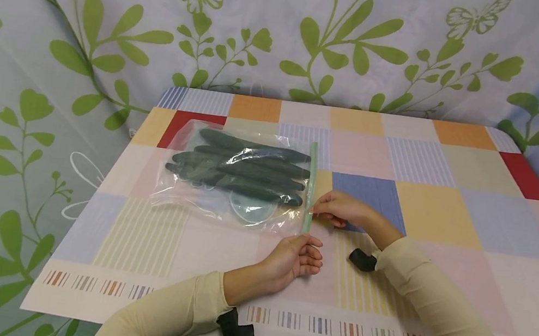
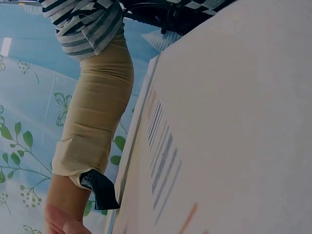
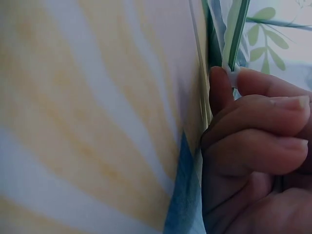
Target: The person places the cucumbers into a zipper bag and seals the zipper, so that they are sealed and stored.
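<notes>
A clear zip bag lies flat on the table with several long dark green cucumbers inside. Its green zip strip runs along the right side. My right hand pinches a small white slider on that strip between thumb and index finger; the other fingers are curled. At the strip's near end, my left hand holds the bag's corner by thumb and index finger, the remaining fingers loosely bent. Only part of the left hand shows in the left wrist view, so its fingertips are hidden there.
A patchwork-patterned cloth covers the table. Leaf-print curtains hang behind and to the left. A pale round shape shows at the bag's near side; whether inside or printed, I cannot tell. Black wrist mounts stick out from both sleeves.
</notes>
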The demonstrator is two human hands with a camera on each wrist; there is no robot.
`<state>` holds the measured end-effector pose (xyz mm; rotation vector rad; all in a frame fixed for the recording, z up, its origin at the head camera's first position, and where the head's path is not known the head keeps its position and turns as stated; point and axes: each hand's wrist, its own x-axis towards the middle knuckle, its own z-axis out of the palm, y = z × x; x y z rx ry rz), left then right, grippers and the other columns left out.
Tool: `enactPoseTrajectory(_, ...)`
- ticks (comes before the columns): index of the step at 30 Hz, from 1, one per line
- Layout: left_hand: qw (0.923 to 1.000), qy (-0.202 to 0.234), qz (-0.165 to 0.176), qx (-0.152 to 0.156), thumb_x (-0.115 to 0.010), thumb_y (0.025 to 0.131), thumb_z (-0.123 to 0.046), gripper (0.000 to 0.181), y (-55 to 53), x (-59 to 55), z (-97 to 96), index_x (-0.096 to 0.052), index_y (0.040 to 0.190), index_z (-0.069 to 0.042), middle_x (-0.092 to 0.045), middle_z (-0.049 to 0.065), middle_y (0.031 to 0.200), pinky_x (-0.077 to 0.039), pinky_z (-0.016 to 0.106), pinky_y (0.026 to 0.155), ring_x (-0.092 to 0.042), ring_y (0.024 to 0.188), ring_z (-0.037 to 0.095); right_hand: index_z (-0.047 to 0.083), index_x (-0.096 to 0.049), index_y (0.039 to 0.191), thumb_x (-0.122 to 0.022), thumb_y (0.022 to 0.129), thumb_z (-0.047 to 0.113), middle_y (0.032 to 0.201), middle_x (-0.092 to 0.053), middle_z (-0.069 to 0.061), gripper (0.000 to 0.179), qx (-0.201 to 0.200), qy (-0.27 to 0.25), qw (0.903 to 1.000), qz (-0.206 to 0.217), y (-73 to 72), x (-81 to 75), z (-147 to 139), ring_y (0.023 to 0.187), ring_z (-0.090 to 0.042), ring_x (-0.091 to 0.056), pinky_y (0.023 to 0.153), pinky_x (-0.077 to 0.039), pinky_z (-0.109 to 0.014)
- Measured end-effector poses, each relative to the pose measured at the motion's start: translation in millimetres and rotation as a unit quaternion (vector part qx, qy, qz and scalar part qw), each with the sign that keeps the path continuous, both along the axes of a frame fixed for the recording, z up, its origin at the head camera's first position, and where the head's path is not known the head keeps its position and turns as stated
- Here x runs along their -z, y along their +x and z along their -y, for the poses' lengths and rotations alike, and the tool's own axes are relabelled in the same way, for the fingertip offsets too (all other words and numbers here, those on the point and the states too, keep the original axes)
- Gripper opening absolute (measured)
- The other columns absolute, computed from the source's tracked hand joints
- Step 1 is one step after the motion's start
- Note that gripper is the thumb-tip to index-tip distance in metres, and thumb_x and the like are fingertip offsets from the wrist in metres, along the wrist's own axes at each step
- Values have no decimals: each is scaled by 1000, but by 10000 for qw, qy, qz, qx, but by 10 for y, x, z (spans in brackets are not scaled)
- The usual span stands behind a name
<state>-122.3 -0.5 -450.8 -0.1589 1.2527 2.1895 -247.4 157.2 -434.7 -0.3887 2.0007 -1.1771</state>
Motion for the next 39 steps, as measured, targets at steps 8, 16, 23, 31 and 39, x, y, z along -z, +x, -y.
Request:
enactPoseTrajectory(8, 10000, 30, 27, -44, -31, 99, -18, 25, 6, -6, 7, -52, 93, -5, -55, -2, 68, -49, 18, 58, -56, 60, 5, -3, -63, 83, -55, 87, 18, 42, -32, 8, 23, 129, 87, 9999, 38, -106, -21, 15, 35, -5, -34, 38, -30, -19)
enactPoseTrajectory(16, 10000, -17, 13, -76, -34, 98, -20, 24, 23, 25, -8, -52, 92, -6, -54, -3, 68, -48, 18, 57, -55, 59, 5, 1, -64, 83, -54, 88, 18, 41, -30, 8, 21, 200, 134, 9997, -65, -245, 3, 11, 36, -6, -33, 39, -29, -20)
enactPoseTrajectory(23, 9999, -48, 13, -105, -34, 97, -18, 23, 21, 11, 2, -52, 91, -6, -53, -2, 68, -48, 18, 57, -55, 59, 6, -6, -63, 87, -54, 88, 16, 40, -35, 8, 24, 332, 245, 9983, -408, -413, -2, 23, 36, -6, -35, 39, -31, -20)
enactPoseTrajectory(31, 9997, -31, 92, -206, -36, 94, -13, 20, -3, 7, -19, -54, 87, -7, -54, -1, 67, -48, 19, 55, -55, 57, 7, -10, -61, 93, -52, 88, 15, 42, -35, 7, 27, 377, 352, 9967, -627, -602, -19, 5, 39, -8, -37, 41, -33, -21)
enactPoseTrajectory(39, 9996, -52, 119, -246, -36, 95, -14, 22, -20, 8, -24, -55, 90, -5, -54, -1, 68, -48, 18, 55, -56, 58, 6, -11, -60, 96, -50, 90, 12, 43, -33, 9, 27, 325, 370, 9969, -613, -743, -4, 1, 41, -7, -38, 42, -33, -20)
